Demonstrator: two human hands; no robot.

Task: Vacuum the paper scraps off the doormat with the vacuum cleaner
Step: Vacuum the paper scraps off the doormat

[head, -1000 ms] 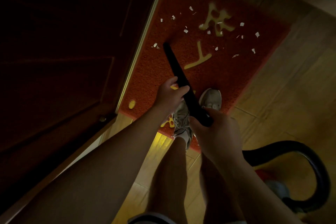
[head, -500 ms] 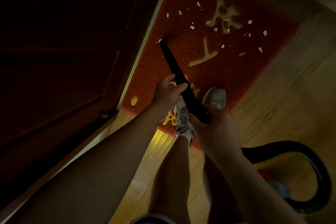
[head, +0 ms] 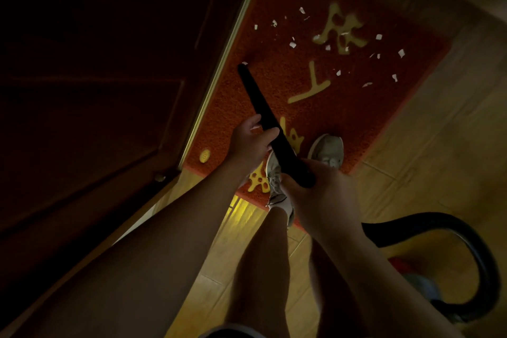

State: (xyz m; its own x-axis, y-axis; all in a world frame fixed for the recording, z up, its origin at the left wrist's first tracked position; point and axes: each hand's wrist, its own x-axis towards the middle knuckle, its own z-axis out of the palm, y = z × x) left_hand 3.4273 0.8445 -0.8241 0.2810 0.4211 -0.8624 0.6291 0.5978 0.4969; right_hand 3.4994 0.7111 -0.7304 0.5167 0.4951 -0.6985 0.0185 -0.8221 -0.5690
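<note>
A red doormat (head: 288, 85) with yellow characters lies on the wooden floor beside a dark door. Several white paper scraps (head: 292, 45) are scattered over its far half. A black vacuum tube (head: 263, 115) slants down to the mat, its tip near the mat's left edge beside one small scrap (head: 244, 63). My left hand (head: 251, 143) grips the tube at its middle. My right hand (head: 321, 192) holds the tube's near end. A black hose (head: 466, 239) curves away from that hand to the vacuum body (head: 422, 285) at the lower right.
The dark wooden door (head: 109, 90) with a brass threshold strip (head: 219, 63) bounds the mat on the left. My two feet in light sneakers (head: 326, 149) stand on the mat's near end. Wooden floor (head: 439, 145) stretches to the right.
The tube's tip has slid left toward the mat's edge by the door, and the two scraps that lay beside it a second ago are down to one at the tip. Both hands keep their hold.
</note>
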